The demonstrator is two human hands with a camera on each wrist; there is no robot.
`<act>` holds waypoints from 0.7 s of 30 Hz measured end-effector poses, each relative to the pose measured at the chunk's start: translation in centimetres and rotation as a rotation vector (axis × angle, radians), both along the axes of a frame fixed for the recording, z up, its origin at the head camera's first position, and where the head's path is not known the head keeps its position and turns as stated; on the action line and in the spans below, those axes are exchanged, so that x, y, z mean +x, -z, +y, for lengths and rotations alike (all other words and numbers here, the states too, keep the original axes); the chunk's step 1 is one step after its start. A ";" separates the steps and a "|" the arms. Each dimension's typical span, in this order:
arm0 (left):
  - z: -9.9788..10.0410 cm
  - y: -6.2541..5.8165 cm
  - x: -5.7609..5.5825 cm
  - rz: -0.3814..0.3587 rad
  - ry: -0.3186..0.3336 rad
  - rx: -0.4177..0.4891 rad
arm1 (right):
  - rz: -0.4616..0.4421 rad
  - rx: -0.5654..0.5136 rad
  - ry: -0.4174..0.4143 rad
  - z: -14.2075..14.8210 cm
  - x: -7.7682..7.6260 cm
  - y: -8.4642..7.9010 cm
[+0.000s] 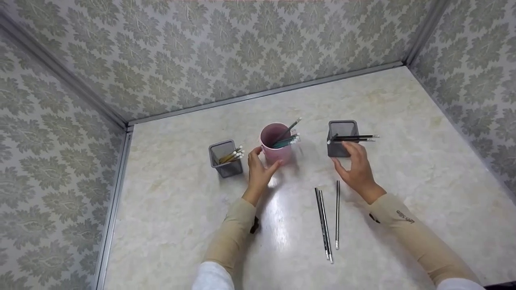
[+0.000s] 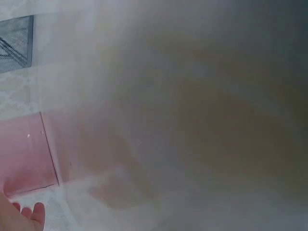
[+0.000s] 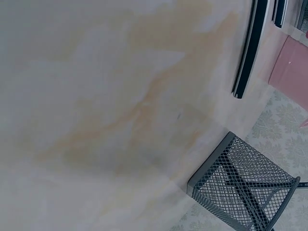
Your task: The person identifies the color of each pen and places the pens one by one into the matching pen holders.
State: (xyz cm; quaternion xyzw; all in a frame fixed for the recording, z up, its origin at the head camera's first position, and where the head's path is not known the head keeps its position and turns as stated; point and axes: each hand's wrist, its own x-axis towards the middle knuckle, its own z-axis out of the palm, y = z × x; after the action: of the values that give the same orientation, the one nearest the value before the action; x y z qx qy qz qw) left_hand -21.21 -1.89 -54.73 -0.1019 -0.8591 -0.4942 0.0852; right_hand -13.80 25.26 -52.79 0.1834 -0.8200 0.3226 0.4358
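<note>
A pink cup (image 1: pixel 282 155) holds several teal pencils (image 1: pixel 285 142) and a darker one, their white eraser ends leaning right. My left hand (image 1: pixel 259 173) is spread about the cup's near left side, index fingertip beside the rim and thumb low in front. In the left wrist view its fingertips (image 2: pixel 38 211) show just past the cup wall. My right hand (image 1: pixel 358 173) lies at a grey mesh pencil holder (image 1: pixel 338 151), its upper fingers overlapping the front and its thumb lower. Black pencils (image 1: pixel 358 138) stick out of that holder. No right fingers show in the right wrist view.
Another mesh holder (image 1: pixel 231 171), with yellowish pencils (image 1: pixel 230 156), stands left of the cup. Three dark, silver-striped pencils (image 1: pixel 338 213) lie on the marbled table (image 1: pixel 169 225) between my forearms. Patterned wall panels (image 1: pixel 250 52) border the table at the back and sides.
</note>
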 end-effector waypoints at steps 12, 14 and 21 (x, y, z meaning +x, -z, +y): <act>-0.3 -0.4 2.0 -0.045 0.075 -0.100 | 0.023 0.076 -0.045 1.1 1.8 0.5; -0.2 -0.6 2.4 -0.062 0.111 -0.102 | 0.020 0.093 -0.064 1.3 2.2 0.6; 0.9 -1.5 3.0 -0.052 0.235 -0.107 | -0.017 0.161 -0.121 1.5 3.3 0.7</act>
State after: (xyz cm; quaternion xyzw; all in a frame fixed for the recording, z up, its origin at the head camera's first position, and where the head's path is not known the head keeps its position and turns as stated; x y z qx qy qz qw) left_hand -18.21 -0.95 -53.22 -0.1933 -0.8683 -0.4569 -0.0012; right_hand -10.49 26.76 -53.54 0.2641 -0.8343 0.2830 0.3926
